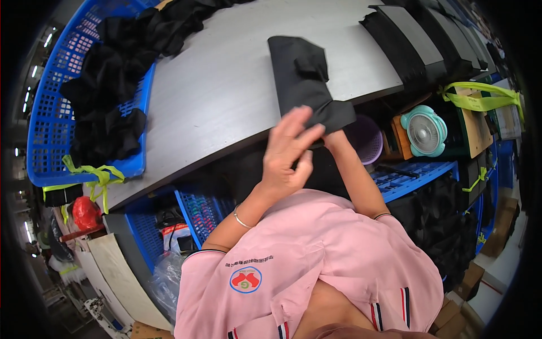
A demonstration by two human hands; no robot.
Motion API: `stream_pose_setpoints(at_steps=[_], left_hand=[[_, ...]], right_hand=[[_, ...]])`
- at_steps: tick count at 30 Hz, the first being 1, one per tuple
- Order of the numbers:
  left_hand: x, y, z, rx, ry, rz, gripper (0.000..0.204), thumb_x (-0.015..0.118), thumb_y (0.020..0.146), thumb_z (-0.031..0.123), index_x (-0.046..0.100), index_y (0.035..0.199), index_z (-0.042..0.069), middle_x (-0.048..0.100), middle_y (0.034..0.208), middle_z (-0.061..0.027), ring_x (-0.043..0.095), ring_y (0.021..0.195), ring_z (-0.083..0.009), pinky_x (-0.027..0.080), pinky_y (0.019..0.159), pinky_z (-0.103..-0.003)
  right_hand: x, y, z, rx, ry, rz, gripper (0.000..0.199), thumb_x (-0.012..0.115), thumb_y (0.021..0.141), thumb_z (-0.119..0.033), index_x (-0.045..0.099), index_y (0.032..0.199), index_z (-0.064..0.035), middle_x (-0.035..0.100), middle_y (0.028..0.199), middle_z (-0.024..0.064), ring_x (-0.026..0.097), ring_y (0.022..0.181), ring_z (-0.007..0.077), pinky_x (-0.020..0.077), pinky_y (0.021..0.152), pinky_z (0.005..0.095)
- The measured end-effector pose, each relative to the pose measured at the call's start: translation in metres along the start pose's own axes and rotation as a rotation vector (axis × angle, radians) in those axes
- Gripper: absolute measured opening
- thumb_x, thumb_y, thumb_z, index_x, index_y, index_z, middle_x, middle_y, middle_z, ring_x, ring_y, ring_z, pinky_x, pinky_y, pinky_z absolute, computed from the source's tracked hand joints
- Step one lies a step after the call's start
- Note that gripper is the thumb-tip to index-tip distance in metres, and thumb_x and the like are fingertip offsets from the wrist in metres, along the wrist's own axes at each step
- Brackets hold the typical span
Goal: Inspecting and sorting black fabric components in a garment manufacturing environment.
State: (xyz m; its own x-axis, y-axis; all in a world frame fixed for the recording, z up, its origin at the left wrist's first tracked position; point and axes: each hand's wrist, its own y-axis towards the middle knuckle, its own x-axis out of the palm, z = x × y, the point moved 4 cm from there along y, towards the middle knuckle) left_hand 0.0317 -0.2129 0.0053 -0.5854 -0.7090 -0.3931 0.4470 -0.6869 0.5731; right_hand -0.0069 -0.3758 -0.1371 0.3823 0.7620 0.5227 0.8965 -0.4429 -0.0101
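Observation:
A black fabric piece (302, 85) lies partly on the grey table (214, 96), its near end hanging over the front edge. My left hand (289, 150), with a thin bangle at the wrist, is raised at the near left side of the cloth. Its fingers are spread and slightly blurred, and the fingertips overlap the cloth's edge; whether they touch it I cannot tell. The near end of the cloth covers most of my right hand (334, 139). Only the base of that hand and the wrist show; its fingers are hidden.
At the left stands a blue plastic basket (145, 130) heaped with black fabric pieces (107, 96). Stacked black pieces with grey panels (406, 39) lie far right. Below the table edge are a purple bin (370, 138), a teal fan (424, 131) and a blue crate (195, 217).

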Motion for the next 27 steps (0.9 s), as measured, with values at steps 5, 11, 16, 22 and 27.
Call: stream_pose_setpoints(at_steps=[5, 11, 16, 22, 27], left_hand=[[0.005, -0.013, -0.013, -0.182, 0.135, 0.08, 0.077, 0.067, 0.07, -0.001, 0.044, 0.143, 0.005, 0.027, 0.157, -0.0209, 0.027, 0.144, -0.0372, 0.028, 0.114, -0.046], [0.018, 0.0, -0.018, -0.266, 0.194, 0.233, 0.078, 0.07, 0.069, -0.004, 0.047, 0.142, 0.008, 0.04, 0.147, -0.0154, 0.046, 0.124, -0.0282, 0.047, 0.089, -0.033], [0.025, 0.002, -0.017, -0.249, 0.021, 0.253, 0.071, 0.057, 0.068, -0.018, 0.057, 0.134, 0.009, 0.05, 0.128, -0.0092, 0.052, 0.084, -0.0132, 0.046, 0.066, -0.024], [0.038, -0.005, -0.012, -0.282, -0.059, 0.271, 0.078, 0.053, 0.067, -0.018, 0.053, 0.14, 0.009, 0.05, 0.126, -0.0087, 0.05, 0.081, -0.0119, 0.045, 0.063, -0.023], [0.042, -0.013, -0.014, -0.273, -0.047, 0.249, 0.085, 0.052, 0.067, -0.017, 0.045, 0.147, 0.01, 0.049, 0.127, -0.0097, 0.05, 0.082, -0.0121, 0.045, 0.062, -0.023]], right_hand=[[0.02, 0.002, -0.042, 0.097, 0.198, 0.354, 0.044, 0.053, 0.1, -0.025, 0.048, 0.137, -0.0012, 0.058, 0.132, 0.0118, 0.06, 0.115, 0.0236, 0.0533, 0.095, 0.0398], [0.02, -0.005, -0.05, 0.052, 0.245, 0.348, 0.044, 0.058, 0.098, -0.027, 0.051, 0.134, -0.0038, 0.061, 0.123, 0.0103, 0.064, 0.106, 0.0221, 0.0561, 0.088, 0.039], [0.03, -0.011, -0.049, -0.064, 0.433, 0.11, 0.043, 0.062, 0.093, -0.021, 0.054, 0.129, 0.0001, 0.064, 0.119, 0.0142, 0.067, 0.102, 0.0248, 0.0588, 0.085, 0.0385], [0.043, -0.013, -0.036, 0.122, 0.712, 0.109, 0.036, 0.066, 0.089, -0.028, 0.059, 0.115, -0.0032, 0.064, 0.105, 0.0113, 0.066, 0.088, 0.0232, 0.0597, 0.073, 0.0379], [0.049, -0.01, -0.034, 0.112, 0.721, 0.12, 0.032, 0.064, 0.091, -0.029, 0.059, 0.111, -0.0046, 0.063, 0.097, 0.0095, 0.064, 0.081, 0.0224, 0.0585, 0.067, 0.0368]])
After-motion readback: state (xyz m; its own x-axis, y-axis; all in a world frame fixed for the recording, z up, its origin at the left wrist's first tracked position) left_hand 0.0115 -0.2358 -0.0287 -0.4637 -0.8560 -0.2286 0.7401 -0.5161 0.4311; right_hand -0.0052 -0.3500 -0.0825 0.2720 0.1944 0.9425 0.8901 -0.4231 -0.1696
